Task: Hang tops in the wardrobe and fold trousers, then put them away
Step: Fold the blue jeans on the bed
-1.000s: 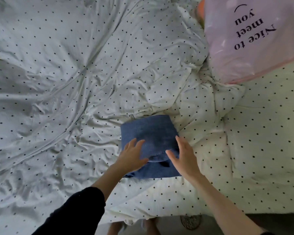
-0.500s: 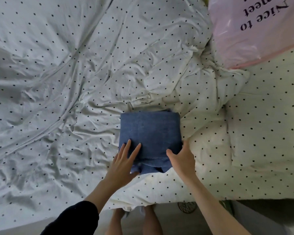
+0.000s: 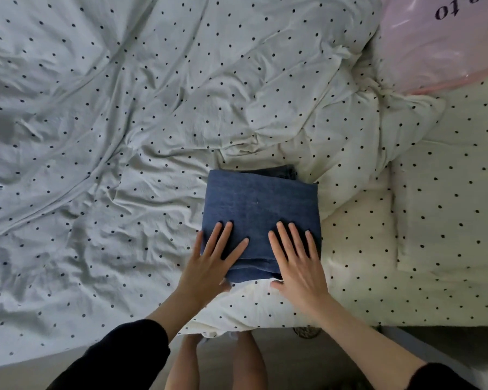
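Head view: both hands' straight fingers (image 3: 228,235) hide the folded trousers' (image 3: 258,205) near edge.

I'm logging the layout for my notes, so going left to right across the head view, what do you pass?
Rumpled dotted duvet → left hand flat on the folded blue trousers → right hand, also flat on them → cream dotted pillow; pink bag sits far right.

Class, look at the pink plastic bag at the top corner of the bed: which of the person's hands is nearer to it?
Right. The right hand lies flat on the folded jeans' right part, on the pink plastic bag's side; the left hand lies flat on their left part.
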Demonstrator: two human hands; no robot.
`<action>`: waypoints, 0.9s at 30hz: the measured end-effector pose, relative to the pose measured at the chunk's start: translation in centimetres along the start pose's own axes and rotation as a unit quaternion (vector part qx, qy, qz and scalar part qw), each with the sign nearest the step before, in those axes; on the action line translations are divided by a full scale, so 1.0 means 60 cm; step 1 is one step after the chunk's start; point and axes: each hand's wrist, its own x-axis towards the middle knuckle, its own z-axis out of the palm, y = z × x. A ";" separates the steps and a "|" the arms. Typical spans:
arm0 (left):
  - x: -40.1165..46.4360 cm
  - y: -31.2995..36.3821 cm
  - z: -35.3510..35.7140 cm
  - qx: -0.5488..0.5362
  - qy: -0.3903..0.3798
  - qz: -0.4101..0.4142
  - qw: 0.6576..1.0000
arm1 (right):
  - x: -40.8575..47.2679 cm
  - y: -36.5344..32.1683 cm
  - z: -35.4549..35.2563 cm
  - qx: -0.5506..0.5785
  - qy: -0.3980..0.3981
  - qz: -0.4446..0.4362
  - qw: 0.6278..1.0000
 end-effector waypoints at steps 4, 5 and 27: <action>0.050 -0.016 0.015 0.033 0.032 0.000 0.999 | 0.052 0.036 0.030 -0.030 0.061 -0.015 0.998; 0.065 -0.025 0.017 0.035 0.040 -0.003 0.999 | 0.072 0.046 0.032 -0.033 0.071 -0.020 0.997; 0.146 -0.101 -0.068 -0.203 -0.054 0.002 0.978 | 0.186 0.105 -0.077 0.103 -0.055 -0.068 0.991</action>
